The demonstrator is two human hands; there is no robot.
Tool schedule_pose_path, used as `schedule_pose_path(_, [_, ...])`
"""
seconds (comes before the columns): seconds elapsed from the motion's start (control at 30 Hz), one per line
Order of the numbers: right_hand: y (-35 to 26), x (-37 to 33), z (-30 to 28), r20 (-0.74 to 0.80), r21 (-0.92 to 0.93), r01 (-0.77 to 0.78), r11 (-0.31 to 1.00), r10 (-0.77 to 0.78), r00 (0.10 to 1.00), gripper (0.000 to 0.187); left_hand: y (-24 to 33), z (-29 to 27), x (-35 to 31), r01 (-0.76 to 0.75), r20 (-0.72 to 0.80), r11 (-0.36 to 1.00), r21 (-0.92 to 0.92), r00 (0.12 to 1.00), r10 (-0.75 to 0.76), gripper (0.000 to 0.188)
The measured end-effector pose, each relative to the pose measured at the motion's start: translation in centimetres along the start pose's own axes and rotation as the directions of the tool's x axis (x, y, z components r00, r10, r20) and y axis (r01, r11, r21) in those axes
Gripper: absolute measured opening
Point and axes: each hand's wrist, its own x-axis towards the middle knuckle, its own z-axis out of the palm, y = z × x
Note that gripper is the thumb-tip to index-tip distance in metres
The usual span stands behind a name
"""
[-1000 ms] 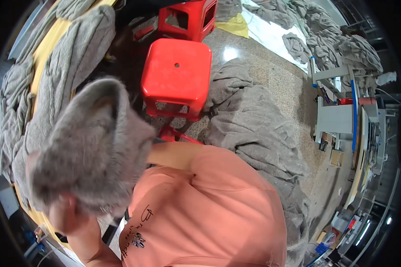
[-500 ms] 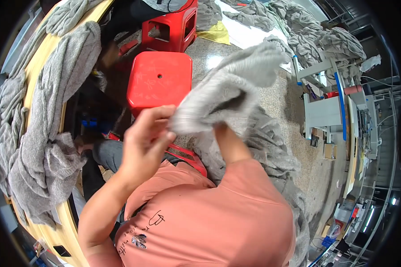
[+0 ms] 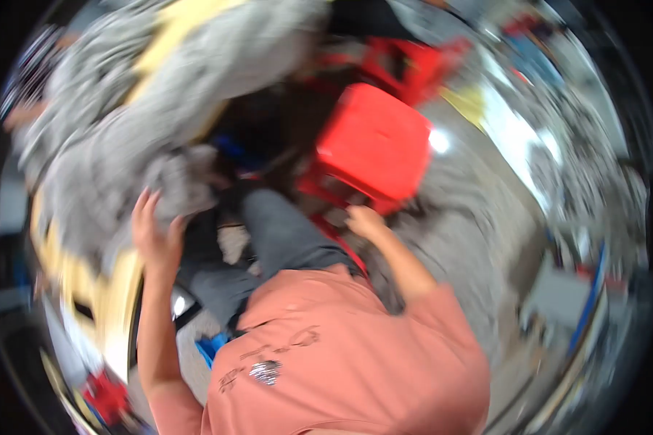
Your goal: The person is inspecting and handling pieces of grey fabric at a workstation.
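Observation:
My left hand [image 3: 156, 235] is raised beside the pile of grey knit fabric [image 3: 170, 181] on the wooden table. Its fingers are stretched and apart, the tips close to the fabric's edge; whether they touch it I cannot tell. Nothing shows in this hand. My right hand [image 3: 364, 222] is low by the near edge of a red plastic stool [image 3: 377, 141]. Its fingers are blurred and partly turned away, so their grip does not show. More grey fabric [image 3: 453, 254] lies heaped on the floor to the right of my right arm.
The pale wooden table [image 3: 112, 319] runs along my left with long grey fabric over it. A second red stool [image 3: 406, 69] stands farther off, near a yellow cloth [image 3: 466, 105]. Further grey fabric [image 3: 595, 167] lies at the far right, beyond a white sheet [image 3: 511, 109].
The grey fabric piece has left my hands. My left hand has moved left to the table's pile, my right hand down by the stool. The whole view has turned left and blurred.

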Motion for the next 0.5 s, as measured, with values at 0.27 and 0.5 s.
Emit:
schedule_pose_path(0.27, [-8.4, 0.8, 1.6, 0.056, -0.248, 0.341, 0.907, -0.338, 0.940, 0.016, -8.1, 3.1, -1.7, 0.348, 0.043, 0.886, 0.306, 0.925, -0.378, 0.052])
schedule_pose_path(0.5, [-12.8, 0.9, -1.3, -0.085, -0.061, 0.478, 0.876, -0.481, 0.872, 0.027, -10.0, 4.0, -1.1, 0.178, -0.158, 0.984, -0.016, 0.971, -0.178, 0.016])
